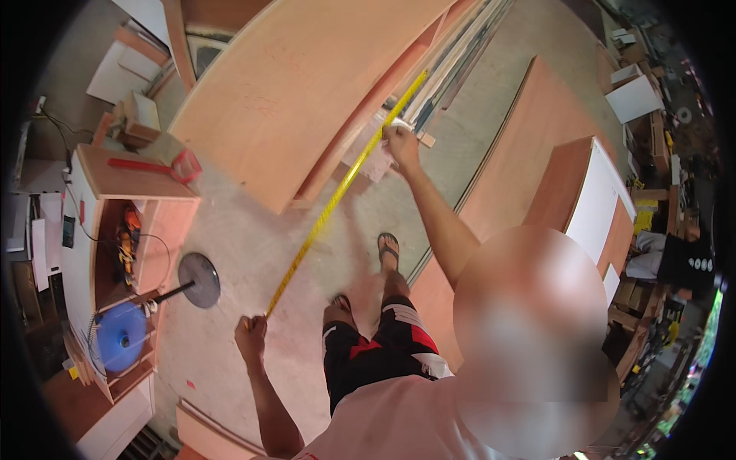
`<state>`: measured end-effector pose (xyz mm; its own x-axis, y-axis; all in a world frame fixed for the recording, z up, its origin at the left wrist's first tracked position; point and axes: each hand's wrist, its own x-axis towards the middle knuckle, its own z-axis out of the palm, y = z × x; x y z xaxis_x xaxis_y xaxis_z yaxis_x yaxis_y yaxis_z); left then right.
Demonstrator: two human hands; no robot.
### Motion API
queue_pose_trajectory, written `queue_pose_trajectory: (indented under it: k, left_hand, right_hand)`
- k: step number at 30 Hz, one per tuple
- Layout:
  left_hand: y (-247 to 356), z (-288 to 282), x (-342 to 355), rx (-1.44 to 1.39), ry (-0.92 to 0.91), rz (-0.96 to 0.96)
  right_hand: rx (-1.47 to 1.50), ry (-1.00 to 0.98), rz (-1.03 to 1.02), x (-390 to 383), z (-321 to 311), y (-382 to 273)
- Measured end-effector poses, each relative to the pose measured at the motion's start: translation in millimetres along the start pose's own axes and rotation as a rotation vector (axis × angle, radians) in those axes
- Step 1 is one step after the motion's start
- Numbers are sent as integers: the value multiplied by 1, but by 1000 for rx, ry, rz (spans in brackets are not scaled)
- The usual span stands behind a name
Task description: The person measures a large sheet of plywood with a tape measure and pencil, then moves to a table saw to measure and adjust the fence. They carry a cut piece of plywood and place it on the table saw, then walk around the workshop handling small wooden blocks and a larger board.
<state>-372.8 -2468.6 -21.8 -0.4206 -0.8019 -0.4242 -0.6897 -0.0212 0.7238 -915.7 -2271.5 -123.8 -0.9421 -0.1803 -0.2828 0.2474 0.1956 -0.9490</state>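
Note:
A yellow tape measure blade (332,205) stretches slantwise in front of me, from lower left to upper right. My left hand (251,336) is closed around its lower end, and whether the case sits inside that fist cannot be made out. Farther up, my right hand (401,147) pinches the blade, whose free end sticks out past the fingers. Beyond the blade lies a large wooden panel (299,92) with a raised edge strip; the blade passes near its front corner and right side. A pale sheet or block (376,165) is partly hidden beneath my right hand.
On the left stands an open wooden cabinet (142,199) with a red racket-shaped swatter (153,167) on top. A fan with blue blades (123,337) and a round black base (199,280) leans there. Long wooden boards (521,161) lie right. Another person (675,257) is far right.

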Motion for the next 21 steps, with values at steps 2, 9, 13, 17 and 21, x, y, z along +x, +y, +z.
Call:
queue_pose_trajectory:
  k: [2,9,13,17,21]
  left_hand:
    - [15,32,24,-156,-24,-90]
    - [96,79,68,-6,-1,-162]
    - [109,98,86,106,17,-190]
    - [86,94,92,110,13,-169]
    - [65,96,103,194,4,-112]
  right_hand:
    - [-32,-14,-28,41,-6,-11]
    - [6,-125,19,121,-22,-36]
    - [-26,-116,17,146,-24,-26]
    - [-68,-113,-58,147,-16,-12]
    - [-68,-147,-82,154,-15,-3]
